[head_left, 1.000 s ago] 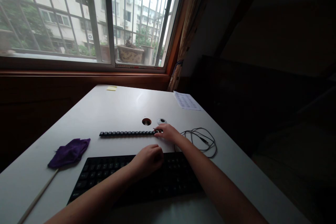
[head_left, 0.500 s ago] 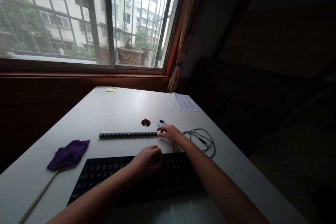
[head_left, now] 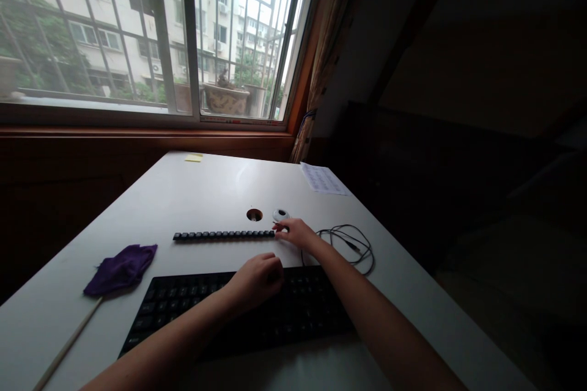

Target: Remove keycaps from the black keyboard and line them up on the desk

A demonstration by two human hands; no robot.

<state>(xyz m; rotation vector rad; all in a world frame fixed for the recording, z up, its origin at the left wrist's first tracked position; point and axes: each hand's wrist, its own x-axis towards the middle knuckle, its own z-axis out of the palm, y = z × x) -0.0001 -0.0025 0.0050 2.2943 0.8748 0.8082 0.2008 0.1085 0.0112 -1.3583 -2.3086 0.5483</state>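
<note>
My left hand [head_left: 257, 278] is closed above the black keyboard [head_left: 183, 293], its fingers curled under; what they hold, if anything, is hidden. Farther forward, my right hand [head_left: 296, 233] pinches at the right end of a straight row of black keycaps [head_left: 224, 235], with the last keycap at its fingertips. The row lies on the white desk beyond the keyboard. My forearms and left hand cover part of the keyboard. Just behind my right fingers sits a round white cover [head_left: 280, 214] with a dark opening.
A round cable hole [head_left: 254, 215] opens in the desk [head_left: 220, 189]. Coiled black cable [head_left: 362, 250] lies at right. Purple cloth [head_left: 120, 270] and a pale stick [head_left: 68, 342] are at left. Printed paper [head_left: 323, 179] and a yellow note [head_left: 194, 157] lie near the far edge.
My right fingers have shifted very slightly at the end of the keycap row. My left hand stays over the keyboard, and the row keeps its place.
</note>
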